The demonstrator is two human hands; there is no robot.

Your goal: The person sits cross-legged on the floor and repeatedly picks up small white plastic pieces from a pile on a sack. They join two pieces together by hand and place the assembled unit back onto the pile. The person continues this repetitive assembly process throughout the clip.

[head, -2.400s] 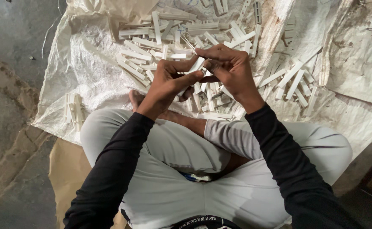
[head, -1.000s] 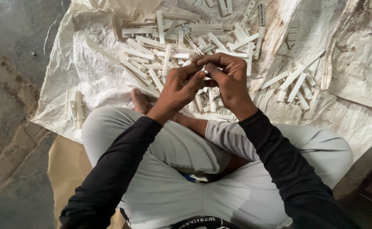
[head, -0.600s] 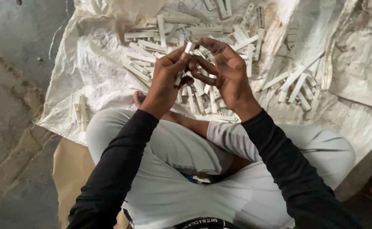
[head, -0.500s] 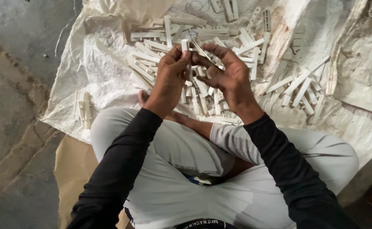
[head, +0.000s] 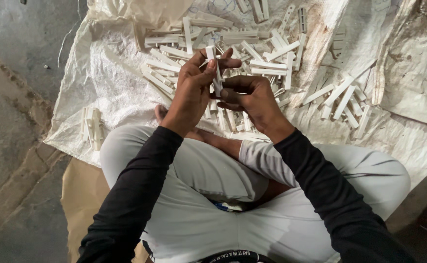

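While the left hand (head: 191,90) clamps an upright white plastic strip (head: 213,68), the right hand (head: 252,100) pinches its lower end; loose strips (head: 272,65) lie at twelve o'clock on woven sacking (head: 106,73).

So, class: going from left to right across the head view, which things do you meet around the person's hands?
Small stack of white plastic strips → left hand → upright white strip → right hand → scattered white strips.

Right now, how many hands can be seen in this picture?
2. The left hand pinches the upper part of a white plastic strip; the right hand, just beside it, holds the strip's lower end. No other person's hand shows.
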